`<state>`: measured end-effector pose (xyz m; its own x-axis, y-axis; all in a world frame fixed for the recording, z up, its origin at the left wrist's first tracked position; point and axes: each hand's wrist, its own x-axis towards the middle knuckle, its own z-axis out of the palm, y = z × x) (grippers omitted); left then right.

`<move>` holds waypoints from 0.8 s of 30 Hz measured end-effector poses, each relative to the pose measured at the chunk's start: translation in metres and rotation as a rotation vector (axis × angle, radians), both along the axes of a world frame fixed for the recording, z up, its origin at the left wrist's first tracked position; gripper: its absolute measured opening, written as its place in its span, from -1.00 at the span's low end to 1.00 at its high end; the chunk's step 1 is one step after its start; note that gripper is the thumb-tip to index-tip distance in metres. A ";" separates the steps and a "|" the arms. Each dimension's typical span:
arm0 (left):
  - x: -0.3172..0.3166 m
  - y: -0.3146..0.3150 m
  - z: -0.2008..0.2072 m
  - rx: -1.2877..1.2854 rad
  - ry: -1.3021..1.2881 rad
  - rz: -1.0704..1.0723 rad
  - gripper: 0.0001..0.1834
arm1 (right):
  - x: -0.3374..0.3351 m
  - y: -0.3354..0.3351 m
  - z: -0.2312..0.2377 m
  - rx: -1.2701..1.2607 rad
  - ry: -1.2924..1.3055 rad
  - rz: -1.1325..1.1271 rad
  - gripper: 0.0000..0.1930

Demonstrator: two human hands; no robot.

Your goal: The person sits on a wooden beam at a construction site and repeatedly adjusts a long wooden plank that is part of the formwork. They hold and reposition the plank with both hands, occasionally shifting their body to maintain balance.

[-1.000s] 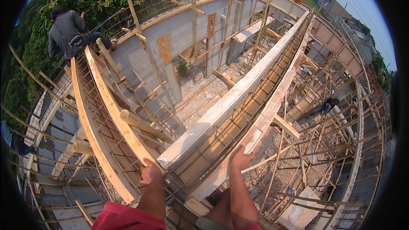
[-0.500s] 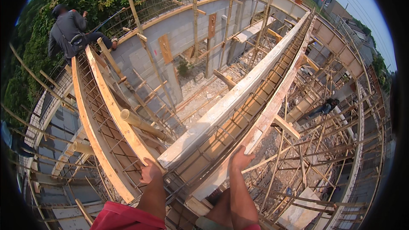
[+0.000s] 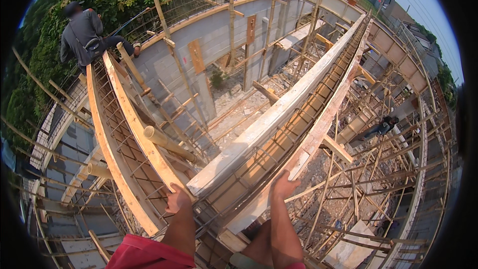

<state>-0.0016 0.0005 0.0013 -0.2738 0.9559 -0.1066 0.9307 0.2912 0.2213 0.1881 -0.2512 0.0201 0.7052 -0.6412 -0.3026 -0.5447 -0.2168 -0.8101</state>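
My left hand is closed over the near end of a wooden form board, the inner side of the left beam form. Its fingers curl at the board's edge, partly hidden by the hand. My right hand grips the top edge of another form board, on the right side of the long middle form. Between that board and a pale thick form board lies a rebar cage. A second rebar cage runs inside the left form.
A person in grey sits at the left form's far end. Another person is low among the bamboo scaffolding on the right. A bamboo pole juts beside the left form. Rubble ground lies far below, beside a grey block wall.
Both hands keep their places on the boards. The view has shifted very slightly, and the seated person's head and upper body have moved a little.
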 end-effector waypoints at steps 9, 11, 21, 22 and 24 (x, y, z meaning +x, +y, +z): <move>0.001 0.000 0.012 -0.107 -0.018 0.001 -0.13 | 0.001 0.000 0.005 0.057 0.003 -0.001 -0.30; 0.005 -0.001 0.015 -0.150 -0.027 -0.007 -0.13 | 0.004 -0.005 -0.011 0.024 -0.040 -0.036 -0.27; 0.000 0.000 0.006 -0.016 -0.043 -0.001 -0.15 | -0.002 0.002 0.003 0.034 -0.034 0.034 -0.32; 0.000 -0.001 0.006 -0.010 -0.044 -0.002 -0.15 | -0.001 0.001 0.002 0.044 -0.038 0.029 -0.32; 0.001 -0.001 0.003 -0.010 -0.040 -0.002 -0.15 | -0.001 0.001 -0.001 0.048 -0.058 -0.002 -0.33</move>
